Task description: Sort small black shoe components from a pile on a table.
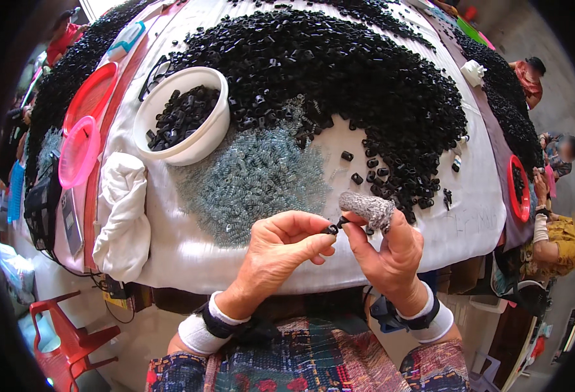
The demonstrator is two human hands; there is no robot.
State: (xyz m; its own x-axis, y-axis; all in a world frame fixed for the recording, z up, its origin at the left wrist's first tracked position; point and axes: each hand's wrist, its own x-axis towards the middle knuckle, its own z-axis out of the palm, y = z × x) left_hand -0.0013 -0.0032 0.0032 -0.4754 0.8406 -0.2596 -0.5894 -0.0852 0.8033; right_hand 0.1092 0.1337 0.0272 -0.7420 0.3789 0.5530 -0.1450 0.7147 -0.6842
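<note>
Here we are at the front edge of the white-covered table (477, 242), both our hands above it. Our left hand (271, 251) pinches a small black piece (330, 229) between thumb and fingertips; our right hand (385, 258), grey wrap (368, 208) round one finger, grips a dark bit (343, 221) just beside it. Room to move? Pale cloth opens to our right, out to the table's corner, and a strip runs along the front edge. Ahead lie the springs (255, 183), the heap of black parts (300, 59) curving round beyond; on the left, a white tub (219, 81) and a bundled cloth (122, 215) hem us in. Tough call: our fingers cover so much that we can't tell whether the two pieces touch. The right hand's lower fingers are partly hidden, and blurred surroundings bend away at the rim.
</note>
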